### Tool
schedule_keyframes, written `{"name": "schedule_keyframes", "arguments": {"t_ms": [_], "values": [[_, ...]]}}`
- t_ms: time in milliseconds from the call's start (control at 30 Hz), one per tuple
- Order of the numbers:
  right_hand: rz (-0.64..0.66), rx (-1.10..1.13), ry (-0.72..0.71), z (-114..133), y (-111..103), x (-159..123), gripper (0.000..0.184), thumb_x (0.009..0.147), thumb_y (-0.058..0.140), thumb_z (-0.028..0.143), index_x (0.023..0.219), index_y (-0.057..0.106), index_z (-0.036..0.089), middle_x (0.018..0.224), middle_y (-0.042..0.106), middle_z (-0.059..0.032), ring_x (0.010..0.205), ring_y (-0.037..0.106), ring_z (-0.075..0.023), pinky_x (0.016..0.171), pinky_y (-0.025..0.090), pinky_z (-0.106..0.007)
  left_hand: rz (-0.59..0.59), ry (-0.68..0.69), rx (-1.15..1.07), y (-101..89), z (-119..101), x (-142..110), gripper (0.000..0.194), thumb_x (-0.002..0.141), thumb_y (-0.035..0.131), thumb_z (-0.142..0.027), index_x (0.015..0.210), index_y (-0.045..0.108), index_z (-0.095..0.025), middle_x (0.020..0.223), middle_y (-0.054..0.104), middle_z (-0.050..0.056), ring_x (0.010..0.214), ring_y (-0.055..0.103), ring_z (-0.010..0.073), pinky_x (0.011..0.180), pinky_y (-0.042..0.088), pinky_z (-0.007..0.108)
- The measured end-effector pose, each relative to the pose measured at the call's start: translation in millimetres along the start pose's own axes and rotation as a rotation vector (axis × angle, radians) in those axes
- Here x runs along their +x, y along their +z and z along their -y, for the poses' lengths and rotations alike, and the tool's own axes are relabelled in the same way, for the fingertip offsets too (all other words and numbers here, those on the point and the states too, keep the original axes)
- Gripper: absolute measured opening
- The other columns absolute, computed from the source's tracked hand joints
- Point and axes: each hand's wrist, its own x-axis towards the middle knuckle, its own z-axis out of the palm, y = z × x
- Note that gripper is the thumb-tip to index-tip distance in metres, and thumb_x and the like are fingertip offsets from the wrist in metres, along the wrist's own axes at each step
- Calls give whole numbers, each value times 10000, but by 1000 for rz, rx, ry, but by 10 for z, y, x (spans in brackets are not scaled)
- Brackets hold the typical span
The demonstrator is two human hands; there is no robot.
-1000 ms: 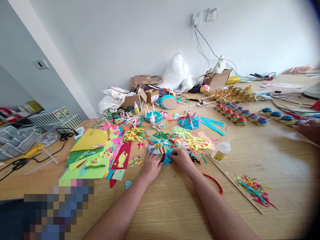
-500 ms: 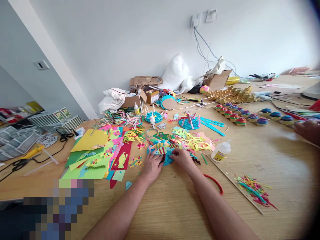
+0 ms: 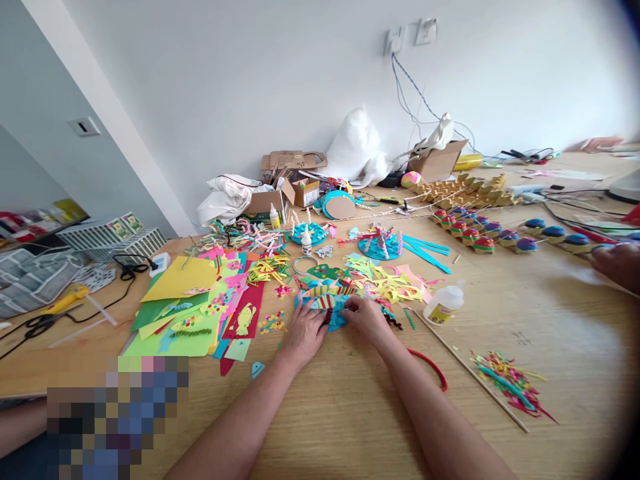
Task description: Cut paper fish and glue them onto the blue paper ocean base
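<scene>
A blue craft base lies on the table in front of me, decorated with striped paper fish and a dark brown coiled pipe cleaner. My left hand holds its left side, thumb and fingers beside the brown coil. At the right side, my right hand has its fingers curled together against the base; what they pinch is hidden. Dark brown curled pieces lie just beyond the right hand. A green decorated paper shape rests behind the base.
Coloured paper sheets and yellow strips lie left. A glue bottle, wooden stick, red pipe cleaner and shredded paper lie right. Another person's hand is at the right edge, near painted egg-carton strips.
Both my hands stay almost where they were on the blue base. The view has shifted slightly. Another person's forearm now shows at the lower left.
</scene>
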Motion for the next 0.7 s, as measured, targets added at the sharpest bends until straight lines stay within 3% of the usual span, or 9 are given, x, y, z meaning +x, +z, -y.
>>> {"name": "schedule_keyframes", "arguments": {"t_ms": [400, 700], "values": [[-3, -11, -1, 8, 17, 10, 202, 659, 564, 225, 843, 636, 180, 651, 623, -3, 576, 529, -124, 527, 347, -208, 19, -17, 7, -15, -9, 2, 223, 817, 538, -168, 1032, 587, -194, 1043, 634, 51, 1073, 509, 230, 1025, 275, 473], [-6, -26, -15, -9, 35, 4, 171, 661, 561, 222, 811, 635, 191, 656, 623, 1, 580, 524, -124, 537, 344, -212, 5, -22, -4, 6, -6, 2, 245, 804, 554, -163, 1042, 585, -210, 1038, 637, 46, 1059, 522, 234, 1014, 295, 477]]}}
